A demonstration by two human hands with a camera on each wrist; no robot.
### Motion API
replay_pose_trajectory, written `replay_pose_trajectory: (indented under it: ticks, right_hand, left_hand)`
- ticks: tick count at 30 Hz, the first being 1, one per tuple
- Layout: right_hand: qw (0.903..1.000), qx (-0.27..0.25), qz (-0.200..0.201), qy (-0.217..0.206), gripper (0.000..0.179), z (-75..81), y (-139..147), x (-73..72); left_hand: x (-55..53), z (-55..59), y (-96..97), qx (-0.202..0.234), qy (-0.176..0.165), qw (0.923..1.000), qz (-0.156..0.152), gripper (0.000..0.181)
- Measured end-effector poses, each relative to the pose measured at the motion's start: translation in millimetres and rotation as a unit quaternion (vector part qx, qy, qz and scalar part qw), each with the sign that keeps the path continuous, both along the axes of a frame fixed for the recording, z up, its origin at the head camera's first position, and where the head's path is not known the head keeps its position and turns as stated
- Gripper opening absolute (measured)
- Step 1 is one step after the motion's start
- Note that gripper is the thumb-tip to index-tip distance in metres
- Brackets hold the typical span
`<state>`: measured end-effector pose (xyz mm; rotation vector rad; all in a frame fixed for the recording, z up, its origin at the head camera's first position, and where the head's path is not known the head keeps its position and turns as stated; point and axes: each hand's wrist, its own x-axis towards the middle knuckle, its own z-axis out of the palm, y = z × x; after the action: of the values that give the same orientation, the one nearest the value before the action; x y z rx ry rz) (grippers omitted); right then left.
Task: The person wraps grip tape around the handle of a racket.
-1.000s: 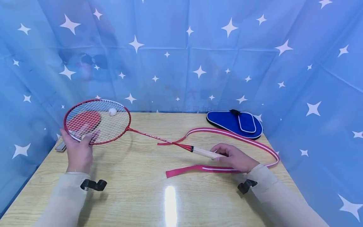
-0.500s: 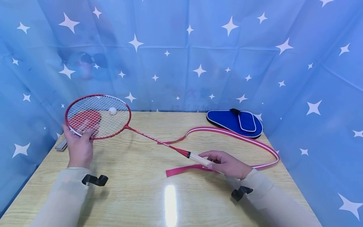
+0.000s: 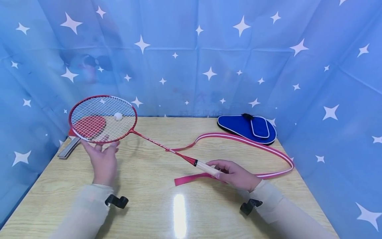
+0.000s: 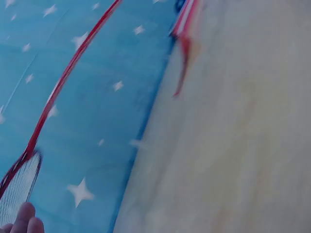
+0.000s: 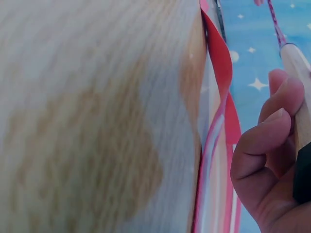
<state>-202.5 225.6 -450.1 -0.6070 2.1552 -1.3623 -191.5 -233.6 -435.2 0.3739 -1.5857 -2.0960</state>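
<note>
My right hand [image 3: 237, 174] grips the pale handle of a red badminton racket [image 3: 152, 141], which is held up over the table and tilted, its head to the left. In the right wrist view, curled fingers [image 5: 272, 131] wrap that handle. My left hand [image 3: 102, 162] is at the lower rim of the racket head, fingers spread and fingertips right at the frame. The left wrist view shows only some fingertips [image 4: 24, 218] by the strings, and the red shaft. Through the strings appear a red table tennis paddle, with its grey handle [image 3: 69, 148] showing outside, and a white ball [image 3: 118, 116].
A pink strap [image 3: 250, 143] with a white stripe loops over the right side of the wooden table [image 3: 143, 205], partly behind my right hand. At the back right lies a blue paddle case [image 3: 235, 126] with white piping. A blue star-patterned curtain [image 3: 191, 83] surrounds the table.
The racket head has risen and the handle has come lower and leftward with my right hand. My left hand has loosened from the rim's left end and slid right along it.
</note>
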Motion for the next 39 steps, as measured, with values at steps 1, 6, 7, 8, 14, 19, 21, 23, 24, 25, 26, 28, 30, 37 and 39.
replay_pose_trajectory:
  ticks: [1,6,7,8,14,19,21,23,24,25,26,28,30,37,39]
  right_hand:
    - [1.0,-0.001,-0.003,-0.002,0.042,-0.3,-0.9,0.5]
    - [0.9999,0.001,-0.014,-0.007,0.042,-1.6,-6.2,2.5]
    - [0.9999,0.001,-0.015,-0.006,0.042,-1.8,-7.4,2.8]
    - [0.9999,0.002,-0.015,-0.004,0.042,-1.9,-8.7,3.1]
    - [0.9999,-0.004,-0.007,-0.006,0.041,-3.2,-15.9,5.7]
    - [0.9999,-0.008,-0.001,-0.015,0.042,-4.8,-20.8,7.1]
    - [0.9999,-0.009,0.0,-0.014,0.042,-4.7,-22.8,6.9]
    - [0.9999,-0.008,0.001,-0.01,0.043,-4.3,-25.1,6.5]
    - [0.9999,-0.007,0.002,-0.008,0.043,-4.0,-26.5,6.2]
    - [1.0,-0.006,0.004,-0.004,0.043,-3.4,-28.1,5.9]
    - [1.0,-0.005,0.004,-0.003,0.044,-3.0,-29.7,5.5]
    - [1.0,0.001,0.007,0.0,0.044,-1.8,-33.4,4.6]
    - [0.9999,0.009,0.01,0.002,0.045,-0.3,-37.5,3.5]
    - [0.9993,0.028,0.027,-0.001,0.045,7.4,-51.4,1.7]
    - [0.999,0.031,0.031,-0.007,0.045,9.9,-55.0,1.9]
  left_hand:
    - [1.5,-2.4,6.8,-0.003,-0.005,1.0,-0.007,0.116]
    - [10.8,-11.1,41.8,-0.059,-0.035,0.9958,-0.06,0.114]
    - [11.9,-12.2,48.0,-0.065,-0.034,0.9946,-0.073,0.113]
    - [13.0,-13.1,53.8,-0.073,-0.033,0.9931,-0.085,0.112]
    - [12.8,-18.3,80.5,-0.09,-0.01,0.9849,-0.147,0.108]
    - [7.8,-20.9,94.5,-0.08,-0.012,0.9844,-0.156,0.109]
    - [5.0,-20.5,99.0,-0.076,-0.011,0.9855,-0.151,0.109]
    - [2.3,-19.7,103.3,-0.074,-0.011,0.9866,-0.145,0.109]
    - [1.0,-19.5,105.5,-0.073,-0.01,0.9871,-0.143,0.109]
    - [-0.2,-19.3,107.6,-0.07,-0.008,0.9876,-0.14,0.108]
    - [-1.4,-19.2,109.6,-0.067,-0.005,0.9881,-0.138,0.108]
    - [-3.6,-19.5,113.3,-0.061,0.0,0.9893,-0.133,0.108]
    - [-5.5,-20.1,116.5,-0.056,0.005,0.9904,-0.127,0.107]
    - [-5.5,-21.2,122.5,-0.048,0.007,0.9909,-0.126,0.108]
    - [-4.2,-21.7,123.3,-0.048,0.003,0.99,-0.132,0.109]
